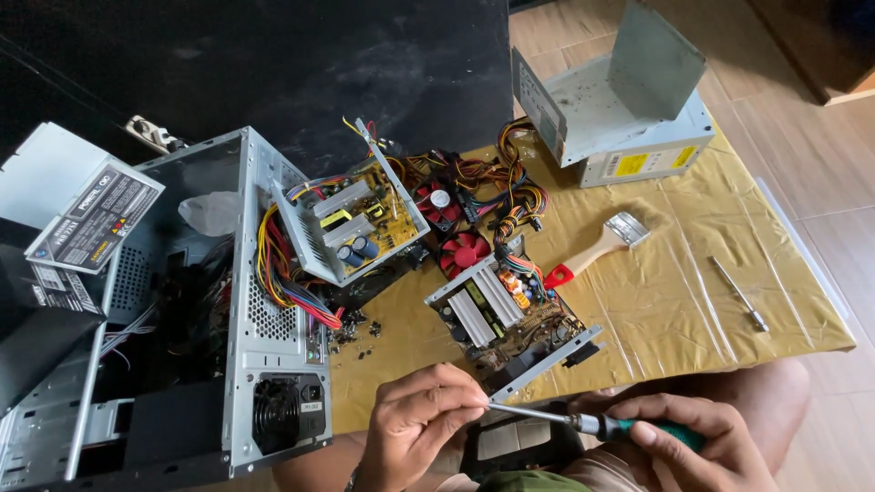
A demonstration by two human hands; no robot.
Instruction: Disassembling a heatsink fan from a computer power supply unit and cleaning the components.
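We see the right hand (702, 446) at the bottom of the view, closed around the green and black handle of a screwdriver (583, 422). Its metal shaft runs up and to the left, towards the left hand (424, 419). The left hand is curled, with its fingertips pinched on the shaft near the tip, right at the lower edge of an opened power supply (506, 319). That unit lies on the gold sheet (674, 301) just above the hands, its cover off, with silver heat sinks, a brown circuit board and a bundle of coloured wires showing.

Further up we find two red fans (456, 232) and a tangle of cables (506, 187). Left of them a second open power supply (355, 223) leans tilted against a grey computer case (273, 383), which stands with a rear vent facing us. Small dark bits lie scattered on the sheet beside the case.

To the right of the open unit lies a paintbrush (602, 246) with a wooden handle and red end. Well apart, near the sheet's right edge, lies a slim metal tool (740, 293). At the top, a grey metal box (620, 109) sits with a loose cover resting on it. On the far left a boxed power supply (82, 210) rests on top of the case.
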